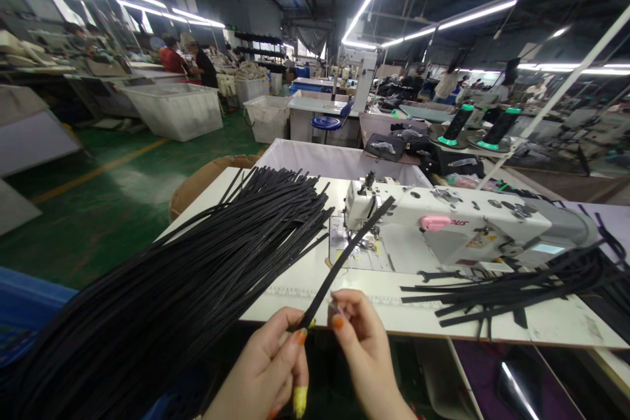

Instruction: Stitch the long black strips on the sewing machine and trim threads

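My left hand (273, 364) pinches the lower end of a black strap (346, 254), which slants up and right past the needle area of a white sewing machine (394, 243). Yellow wrapping covers one fingertip of that hand. Close by on the right, my right hand (368, 344) has thumb and index finger together, apart from the strap; what small thing they may hold is unclear. A large bundle of black straps (211, 262) covers the table's left side and hangs over its front edge. More black straps (512, 292) lie to the right.
A wrench (438, 275) lies before the machine, and a measuring tape (290, 291) runs along the white table (561, 325). Behind stand a white bin (315, 156) and two black thread cones (457, 125). A blue crate (34, 298) sits at left; people work farther back.
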`<state>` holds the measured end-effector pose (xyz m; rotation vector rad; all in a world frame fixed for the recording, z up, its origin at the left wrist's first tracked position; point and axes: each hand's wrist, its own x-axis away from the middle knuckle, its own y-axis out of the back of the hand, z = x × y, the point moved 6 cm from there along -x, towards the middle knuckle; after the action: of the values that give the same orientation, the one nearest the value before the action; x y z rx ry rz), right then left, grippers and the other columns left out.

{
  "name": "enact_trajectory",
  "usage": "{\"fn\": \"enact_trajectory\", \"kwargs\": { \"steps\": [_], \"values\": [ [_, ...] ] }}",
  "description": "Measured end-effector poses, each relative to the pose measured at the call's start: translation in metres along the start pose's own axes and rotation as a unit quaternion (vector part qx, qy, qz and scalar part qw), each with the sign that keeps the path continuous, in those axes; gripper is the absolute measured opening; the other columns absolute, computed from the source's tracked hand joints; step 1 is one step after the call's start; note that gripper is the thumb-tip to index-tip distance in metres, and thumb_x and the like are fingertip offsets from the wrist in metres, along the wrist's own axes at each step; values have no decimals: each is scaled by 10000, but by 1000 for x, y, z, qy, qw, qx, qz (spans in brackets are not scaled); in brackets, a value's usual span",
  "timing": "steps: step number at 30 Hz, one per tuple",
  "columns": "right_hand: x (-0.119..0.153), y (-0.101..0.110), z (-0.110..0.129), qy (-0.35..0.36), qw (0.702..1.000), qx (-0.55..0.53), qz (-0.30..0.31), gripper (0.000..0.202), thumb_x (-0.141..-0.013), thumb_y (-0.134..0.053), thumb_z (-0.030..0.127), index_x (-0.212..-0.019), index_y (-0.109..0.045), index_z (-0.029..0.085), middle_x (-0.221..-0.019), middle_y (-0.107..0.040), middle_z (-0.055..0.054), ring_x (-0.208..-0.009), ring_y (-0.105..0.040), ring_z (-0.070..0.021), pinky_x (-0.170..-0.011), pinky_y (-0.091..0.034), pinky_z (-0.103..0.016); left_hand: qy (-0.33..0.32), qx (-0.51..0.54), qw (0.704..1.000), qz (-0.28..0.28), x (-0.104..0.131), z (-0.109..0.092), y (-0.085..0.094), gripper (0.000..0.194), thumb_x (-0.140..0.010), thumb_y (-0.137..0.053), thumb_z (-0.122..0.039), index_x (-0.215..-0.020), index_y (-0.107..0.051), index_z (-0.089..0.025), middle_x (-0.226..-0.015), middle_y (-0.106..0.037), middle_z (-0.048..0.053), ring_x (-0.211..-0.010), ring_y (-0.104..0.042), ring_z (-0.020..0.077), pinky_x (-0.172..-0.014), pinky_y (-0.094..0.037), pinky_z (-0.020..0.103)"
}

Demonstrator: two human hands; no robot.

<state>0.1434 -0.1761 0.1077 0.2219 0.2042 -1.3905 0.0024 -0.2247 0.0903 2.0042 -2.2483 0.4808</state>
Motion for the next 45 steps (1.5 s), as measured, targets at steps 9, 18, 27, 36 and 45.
{"fn": "enact_trajectory", "kwargs": {
  "steps": [9,18,27,36,45],
  "values": [
    [0,16,23,177,956,233,24,285,-899,-586,188,-1172,-544,260,-966,-649,-44,-842,-629,-174,-738,-527,-294,-15,-5,999,-36,-1,-5,1,469,-869,-559,-599,-1083,-553,-182,-538,-567,-46,-310,-252,32,-350,-137,176],
    [3,0,22,160,951,255,66,236,-905,-568,180,-1133,-552,239,-922,-663,-41,-810,-645,-185,-705,-548,-305,-44,-58,997,-39,-3,-2,-2,465,-905,-505,-604,-1073,-549,-174,-547,-551,-33,-354,-275,43,-370,-146,177],
    [1,-6,23,204,932,268,135,489,-834,-473,33,-1274,-542,236,-952,-611,-63,-811,-611,-180,-653,-519,-280,-69,-86,993,-43,-3,0,-3,371,-926,-503,-554,-985,-564,-193,-535,-511,-44,-387,-278,67,-373,-148,187],
    [-2,-19,34,197,942,241,129,135,-922,-458,176,-920,-593,190,-778,-562,-32,-683,-531,-162,-583,-391,-277,-110,-115,987,-20,-7,-7,-1,285,-921,-559,-462,-920,-622,-184,-657,-554,-5,-592,-506,142,-540,-389,216],
    [3,-10,-9,-119,970,-206,42,229,-915,-575,412,-843,-466,225,-616,-328,95,-501,-259,-76,-473,-229,-217,-82,-107,991,-7,-10,5,3,397,-927,-505,-556,-838,-588,-177,-623,-477,-25,-572,-437,128,-545,-334,226]
  ]
}}
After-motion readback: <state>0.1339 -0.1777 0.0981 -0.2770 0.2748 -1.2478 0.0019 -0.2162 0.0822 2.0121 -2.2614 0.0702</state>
